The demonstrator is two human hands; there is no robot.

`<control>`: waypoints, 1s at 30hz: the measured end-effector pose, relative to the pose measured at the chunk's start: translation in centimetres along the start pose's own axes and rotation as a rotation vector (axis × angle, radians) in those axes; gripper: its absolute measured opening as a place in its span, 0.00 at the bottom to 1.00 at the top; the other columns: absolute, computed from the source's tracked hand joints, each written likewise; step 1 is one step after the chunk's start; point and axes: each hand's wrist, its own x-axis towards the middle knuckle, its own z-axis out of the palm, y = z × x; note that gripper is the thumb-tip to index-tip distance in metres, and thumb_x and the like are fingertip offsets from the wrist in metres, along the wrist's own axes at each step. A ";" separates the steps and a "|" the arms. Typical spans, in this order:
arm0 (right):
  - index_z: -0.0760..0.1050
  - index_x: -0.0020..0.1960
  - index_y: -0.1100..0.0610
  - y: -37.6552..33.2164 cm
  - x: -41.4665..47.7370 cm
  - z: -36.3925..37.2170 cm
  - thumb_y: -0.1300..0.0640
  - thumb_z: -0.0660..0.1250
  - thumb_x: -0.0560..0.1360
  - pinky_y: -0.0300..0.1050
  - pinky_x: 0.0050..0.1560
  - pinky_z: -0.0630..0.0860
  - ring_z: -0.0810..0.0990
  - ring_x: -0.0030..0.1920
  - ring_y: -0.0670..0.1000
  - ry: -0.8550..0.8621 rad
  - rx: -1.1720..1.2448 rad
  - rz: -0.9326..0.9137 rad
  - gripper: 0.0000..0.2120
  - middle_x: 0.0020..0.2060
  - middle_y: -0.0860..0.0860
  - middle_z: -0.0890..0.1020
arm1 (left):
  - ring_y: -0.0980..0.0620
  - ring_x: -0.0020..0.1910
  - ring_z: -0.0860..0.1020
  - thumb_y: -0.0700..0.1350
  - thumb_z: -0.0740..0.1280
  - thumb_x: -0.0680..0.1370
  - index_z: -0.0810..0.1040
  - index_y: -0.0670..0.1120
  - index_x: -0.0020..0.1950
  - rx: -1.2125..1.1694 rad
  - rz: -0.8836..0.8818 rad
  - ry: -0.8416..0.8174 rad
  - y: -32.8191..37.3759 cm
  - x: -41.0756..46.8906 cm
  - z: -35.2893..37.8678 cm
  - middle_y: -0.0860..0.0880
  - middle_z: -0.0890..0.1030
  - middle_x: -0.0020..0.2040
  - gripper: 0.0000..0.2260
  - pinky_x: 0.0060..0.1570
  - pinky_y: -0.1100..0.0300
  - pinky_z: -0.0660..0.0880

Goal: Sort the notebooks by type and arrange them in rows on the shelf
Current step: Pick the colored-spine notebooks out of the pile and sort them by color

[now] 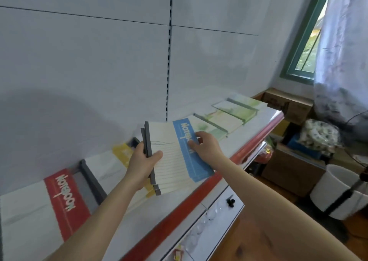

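- White panelled backing rises behind a long shelf (pixel 256 139) with a red front lip; a window (pixel 306 51), a curtain (pixel 342 61) and cardboard boxes (pixel 288 173) fill the corner to the right.
- From the head view, the only one, a stack of blue notebooks (pixel 173 161) is held over the middle of the shelf, the spines fanned slightly apart on the left. I cannot tell whether its near corner touches the red lip.
- The left hand (pixel 142 163) clamps the spine side of the stack, with the thumb on the top cover and the fingers wrapped underneath.
- The right hand (pixel 208 147) lies on the blue band of the top cover with its fingertips bent. Whether it pinches that cover or only presses on it I cannot tell.
- Already laid out on the shelf are a red notebook (pixel 64 201) to the far left, a yellow notebook (pixel 122 153) partly hidden behind the left hand, and green notebooks (pixel 229 119) overlapping in a row to the right.
- My guess is that the blue ones are about to go in the gap between the yellow and green.
- To do it well, square the fanned spines first, then lower the stack flat and slide it back towards the panel.
- Keep the blue band facing the same way as the bands on its neighbours, and leave the green row undisturbed.
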 end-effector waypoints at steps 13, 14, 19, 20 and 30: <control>0.70 0.46 0.60 3.4 14.7 3.5 0.58 0.60 0.78 0.40 0.32 0.63 0.72 0.40 0.52 -0.332 -0.075 -0.201 0.06 0.37 0.50 0.73 | 0.53 0.48 0.74 0.42 0.70 0.74 0.72 0.44 0.56 0.514 -0.013 0.429 -2.1 7.2 4.1 0.53 0.75 0.49 0.13 0.42 0.63 0.69; 0.68 0.43 0.58 3.6 15.1 3.9 0.58 0.60 0.78 0.39 0.30 0.62 0.71 0.38 0.51 -0.341 -0.089 -0.208 0.06 0.36 0.50 0.71 | 0.54 0.47 0.73 0.42 0.70 0.73 0.72 0.45 0.55 0.542 -0.022 0.445 -2.4 7.4 4.4 0.54 0.74 0.48 0.12 0.40 0.64 0.68; 0.70 0.57 0.63 5.0 15.6 4.8 0.55 0.57 0.79 0.48 0.47 0.71 0.76 0.53 0.59 -0.418 -0.278 -0.251 0.12 0.52 0.59 0.77 | 0.49 0.49 0.76 0.49 0.70 0.72 0.76 0.42 0.53 0.783 -0.123 0.509 -4.3 8.2 4.9 0.47 0.77 0.52 0.15 0.47 0.55 0.74; 0.70 0.57 0.63 5.2 15.7 4.8 0.55 0.56 0.80 0.47 0.48 0.71 0.76 0.54 0.59 -0.433 -0.324 -0.261 0.13 0.53 0.59 0.77 | 0.47 0.51 0.75 0.50 0.70 0.72 0.76 0.42 0.53 0.815 -0.135 0.515 -4.5 8.2 5.1 0.46 0.76 0.52 0.15 0.49 0.54 0.74; 0.71 0.59 0.62 2.9 17.2 4.7 0.58 0.58 0.78 0.46 0.52 0.70 0.73 0.59 0.58 -0.496 -0.596 -0.558 0.12 0.58 0.58 0.75 | 0.45 0.54 0.75 0.47 0.60 0.79 0.75 0.39 0.58 1.113 0.013 0.521 -3.7 5.9 5.7 0.43 0.76 0.55 0.14 0.50 0.56 0.71</control>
